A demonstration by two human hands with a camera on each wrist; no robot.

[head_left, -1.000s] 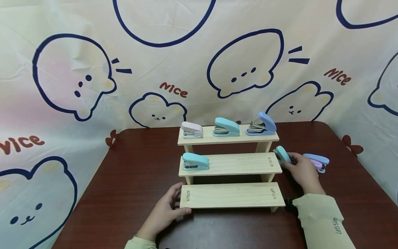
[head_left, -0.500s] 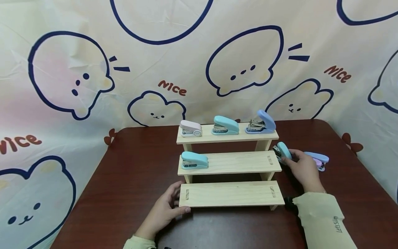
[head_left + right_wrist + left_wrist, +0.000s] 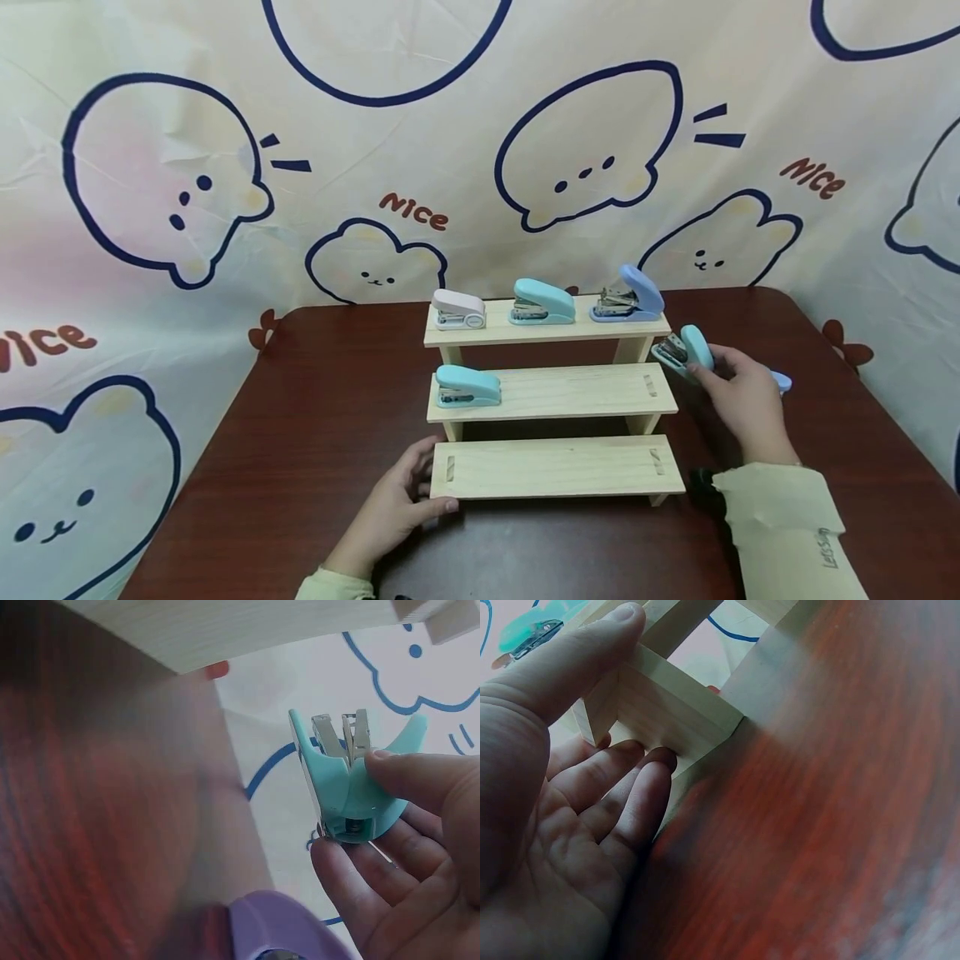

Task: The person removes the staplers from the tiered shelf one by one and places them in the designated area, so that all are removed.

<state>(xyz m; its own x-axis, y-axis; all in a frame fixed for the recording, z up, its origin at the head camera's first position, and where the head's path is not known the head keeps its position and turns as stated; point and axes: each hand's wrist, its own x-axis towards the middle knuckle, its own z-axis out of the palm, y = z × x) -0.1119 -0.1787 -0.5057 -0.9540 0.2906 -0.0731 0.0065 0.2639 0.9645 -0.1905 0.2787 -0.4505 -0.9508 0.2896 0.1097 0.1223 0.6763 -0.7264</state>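
My right hand (image 3: 750,406) pinches a turquoise stapler (image 3: 696,344) between thumb and fingers, just right of the middle shelf and above the table. In the right wrist view the stapler (image 3: 352,787) has its top arm swung up from its base. My left hand (image 3: 393,504) grips the left end of the lowest step of a wooden three-tier stand (image 3: 555,468). In the left wrist view its thumb lies along the wood and its fingertips touch the side support (image 3: 667,712). Another turquoise stapler (image 3: 468,387) sits at the left of the middle shelf.
On the top shelf stand a pale pinkish stapler (image 3: 459,309), a turquoise stapler (image 3: 543,302) and a blue stapler (image 3: 628,298) with its arm raised. Behind my right hand, a blue stapler (image 3: 782,382) is mostly hidden. A purple stapler (image 3: 285,922) shows below that hand.
My right hand has lifted the turquoise stapler up and slightly to the right, covering more of the staplers behind it. The left hand keeps its place on the stand.
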